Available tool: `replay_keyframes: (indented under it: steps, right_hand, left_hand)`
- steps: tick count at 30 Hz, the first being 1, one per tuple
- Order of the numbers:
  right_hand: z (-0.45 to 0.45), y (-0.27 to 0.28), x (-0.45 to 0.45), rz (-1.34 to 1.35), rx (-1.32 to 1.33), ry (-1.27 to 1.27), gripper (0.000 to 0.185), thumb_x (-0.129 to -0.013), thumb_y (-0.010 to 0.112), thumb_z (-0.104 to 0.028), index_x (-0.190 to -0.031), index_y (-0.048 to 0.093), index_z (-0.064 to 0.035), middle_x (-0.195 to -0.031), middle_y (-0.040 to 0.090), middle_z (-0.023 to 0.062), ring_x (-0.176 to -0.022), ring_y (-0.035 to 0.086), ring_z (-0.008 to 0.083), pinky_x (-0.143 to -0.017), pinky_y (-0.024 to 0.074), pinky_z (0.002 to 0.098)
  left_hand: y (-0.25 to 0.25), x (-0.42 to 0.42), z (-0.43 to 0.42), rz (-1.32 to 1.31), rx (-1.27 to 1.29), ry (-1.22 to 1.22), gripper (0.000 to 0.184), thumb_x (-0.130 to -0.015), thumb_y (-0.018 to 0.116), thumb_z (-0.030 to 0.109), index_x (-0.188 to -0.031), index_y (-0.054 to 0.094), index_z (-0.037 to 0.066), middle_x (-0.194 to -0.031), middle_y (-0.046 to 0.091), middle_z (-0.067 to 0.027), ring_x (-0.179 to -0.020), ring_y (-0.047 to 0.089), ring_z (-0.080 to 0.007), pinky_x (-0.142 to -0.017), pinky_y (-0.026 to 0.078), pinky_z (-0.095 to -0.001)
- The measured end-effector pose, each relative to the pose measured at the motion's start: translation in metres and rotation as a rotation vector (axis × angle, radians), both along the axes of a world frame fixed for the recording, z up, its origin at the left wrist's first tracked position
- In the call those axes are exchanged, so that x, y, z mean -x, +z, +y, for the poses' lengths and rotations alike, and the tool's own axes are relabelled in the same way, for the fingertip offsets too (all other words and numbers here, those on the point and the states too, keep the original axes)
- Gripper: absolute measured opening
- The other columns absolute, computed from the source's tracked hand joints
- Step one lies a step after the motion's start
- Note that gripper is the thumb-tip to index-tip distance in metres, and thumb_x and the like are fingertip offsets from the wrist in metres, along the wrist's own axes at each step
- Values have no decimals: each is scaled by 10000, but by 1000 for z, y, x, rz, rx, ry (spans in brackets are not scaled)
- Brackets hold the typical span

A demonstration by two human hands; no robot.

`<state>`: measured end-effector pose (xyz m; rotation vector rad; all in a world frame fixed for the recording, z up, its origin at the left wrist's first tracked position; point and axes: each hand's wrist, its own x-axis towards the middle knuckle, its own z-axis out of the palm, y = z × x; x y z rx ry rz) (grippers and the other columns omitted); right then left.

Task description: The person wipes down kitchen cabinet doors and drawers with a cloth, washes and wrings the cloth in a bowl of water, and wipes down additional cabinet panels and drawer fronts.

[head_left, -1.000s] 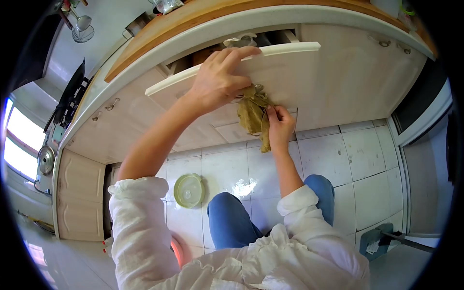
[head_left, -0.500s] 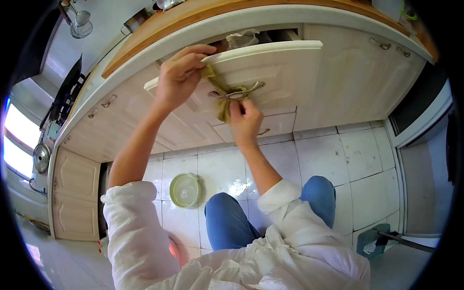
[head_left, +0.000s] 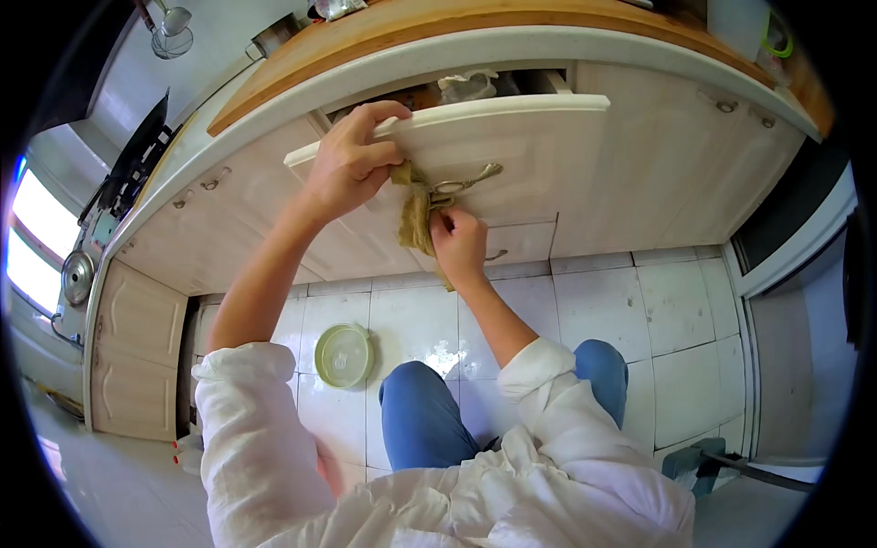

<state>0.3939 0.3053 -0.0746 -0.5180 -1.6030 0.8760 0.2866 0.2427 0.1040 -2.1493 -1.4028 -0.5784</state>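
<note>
A drawer with a pale front panel is pulled partway out below the counter. An olive-green cloth passes behind its ornate metal handle and hangs down in front of the panel. My left hand rests at the drawer's top edge, its fingertips over the rim, and pinches the cloth's upper end by the thumb. Just below the handle, my right hand grips the cloth with its fingers closed. Inside the drawer lies a crumpled clear plastic bag.
A light green basin stands on the tiled floor near my knees. Above runs a wooden countertop. A stove is at the left, and a dark green object with a pole is at the lower right.
The cloth has shifted left along the handle and hangs lower, leaving the handle's right part bare. My left hand has turned a little, with its fingers now over the drawer rim.
</note>
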Motion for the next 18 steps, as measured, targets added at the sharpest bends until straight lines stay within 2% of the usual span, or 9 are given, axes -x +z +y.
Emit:
replay_keyframes:
  steps: [1,4,7,8,12,13,15,16,18]
  right_hand:
    - [1,7,-3,37,59,23,125,-785,634,-55,-716,579,33,-576,561,178,-469,538,297,-475,410,358]
    - [-6,22,0,111,137,36,118,-791,634,-64,-736,588,30,-580,566,162,-465,533,249,-479,411,339]
    - [1,21,-2,140,108,1,113,-803,628,-68,-749,595,25,-581,573,136,-469,515,194,-487,409,317]
    - [2,19,-6,129,66,-16,109,-810,624,-67,-754,599,22,-583,578,120,-473,503,164,-491,406,307]
    - [34,16,-45,109,77,-94,117,-816,636,-67,-745,589,14,-566,539,50,-497,449,93,-487,390,281]
    - [39,17,-53,84,85,-104,124,-816,641,-69,-744,585,15,-562,525,31,-507,440,77,-486,388,277]
    - [46,25,-73,162,246,-12,144,-820,641,-69,-731,576,23,-552,503,19,-512,433,70,-486,388,270]
    - [44,27,-72,160,235,-11,144,-820,641,-69,-731,576,23,-552,503,19,-512,433,70,-486,388,270]
    - [35,30,-63,94,296,-26,157,-805,646,-113,-727,601,16,-564,555,133,-488,478,139,-489,407,308]
  left_hand:
    - [-2,3,1,2,-7,5,218,-580,588,-143,-731,580,15,-1155,546,-148,-1021,571,-323,-836,493,-360]
    - [-15,6,8,-399,-187,-113,254,-638,517,-228,-781,557,-23,-1082,580,-136,-922,625,-234,-721,520,-295]
    - [-17,8,6,-435,-166,-101,239,-640,521,-218,-779,555,-27,-1103,574,-140,-925,627,-238,-739,519,-304]
    - [-18,7,8,-462,-170,-128,228,-629,539,-187,-766,567,-6,-1062,603,-117,-865,638,-234,-699,519,-297]
    - [-19,-4,22,-255,-323,-45,177,-617,589,-92,-720,584,51,-943,650,-42,-726,622,-235,-590,495,-308]
    - [-19,-10,24,-173,-353,15,167,-613,596,-73,-713,585,60,-968,644,-29,-719,609,-231,-597,488,-328]
    - [-19,-25,21,-91,-308,69,210,-634,572,-156,-767,590,6,-1002,632,-113,-855,623,-244,-681,506,-293]
    - [-19,-28,21,-110,-318,75,221,-631,554,-167,-763,584,8,-1005,625,-118,-866,617,-251,-704,507,-306]
    - [-21,-23,22,-193,-323,30,224,-628,547,-175,-758,577,5,-1006,624,-116,-882,617,-250,-733,506,-307]
